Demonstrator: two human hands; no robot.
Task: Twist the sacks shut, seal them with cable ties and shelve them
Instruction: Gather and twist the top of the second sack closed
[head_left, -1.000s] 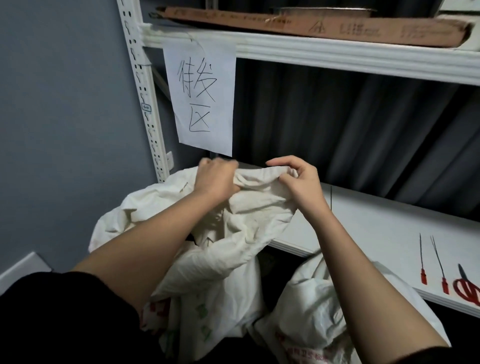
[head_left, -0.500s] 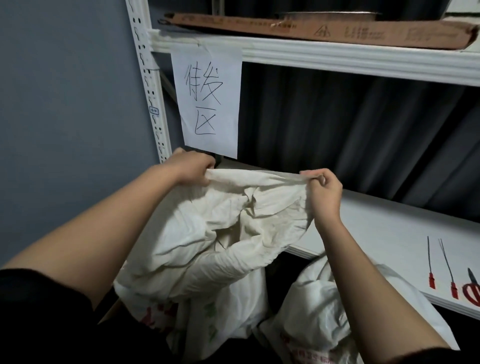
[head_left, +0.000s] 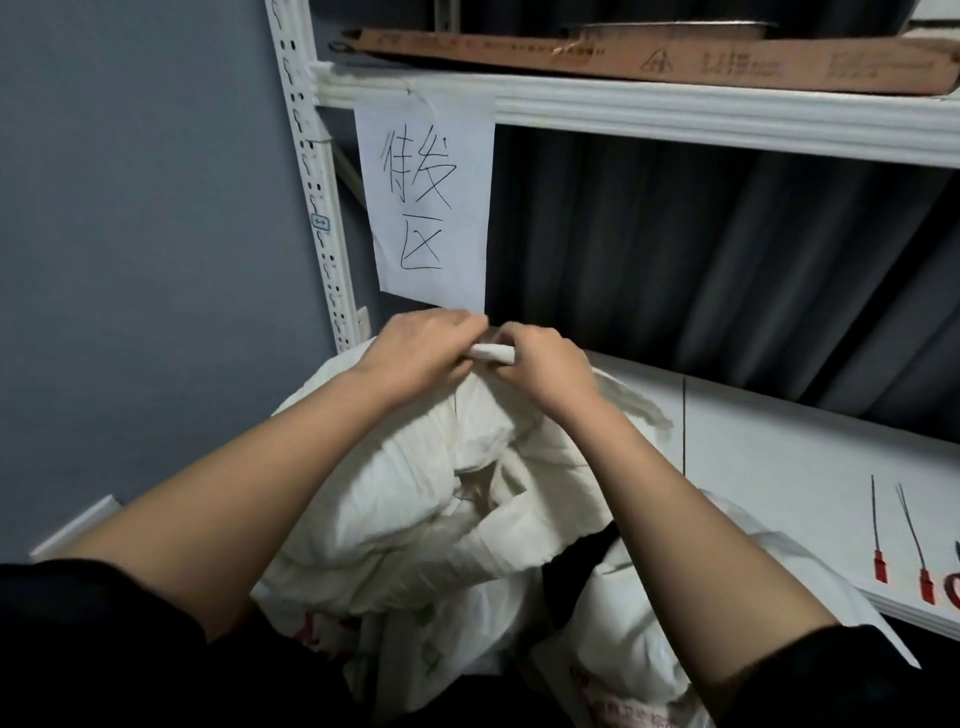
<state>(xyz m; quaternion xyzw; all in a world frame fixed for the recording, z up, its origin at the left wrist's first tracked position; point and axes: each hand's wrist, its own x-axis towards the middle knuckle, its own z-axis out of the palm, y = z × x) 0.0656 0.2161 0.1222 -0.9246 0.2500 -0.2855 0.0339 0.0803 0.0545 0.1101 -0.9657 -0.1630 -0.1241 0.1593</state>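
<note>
ok so on my feed both hands are bunched right together, dead centre and a touch toward 12. The left hand (head_left: 415, 353) and the right hand (head_left: 545, 364) are each clenched round the gathered mouth of the white sack (head_left: 415, 493), and a little rolled nub of the fabric pokes out between the two sets of knuckles. The sack itself bulges out below the wrists, filling the middle of the view down toward 6, with some red and green print near its bottom that I can't read.

A second white sack (head_left: 639, 639) sits lower at about 5 o'clock, partly under the right forearm.

Out at 4 o'clock, two red-headed cable ties (head_left: 878, 540) lie side by side on the white shelf (head_left: 805, 457), well apart from the hands. Something red clips the frame edge just past them, can't tell what.

Up at 12 a paper sign (head_left: 426, 197) with handwritten characters hangs off the upper shelf (head_left: 727, 119), which has a flat cardboard box (head_left: 649, 60) on it.
</note>
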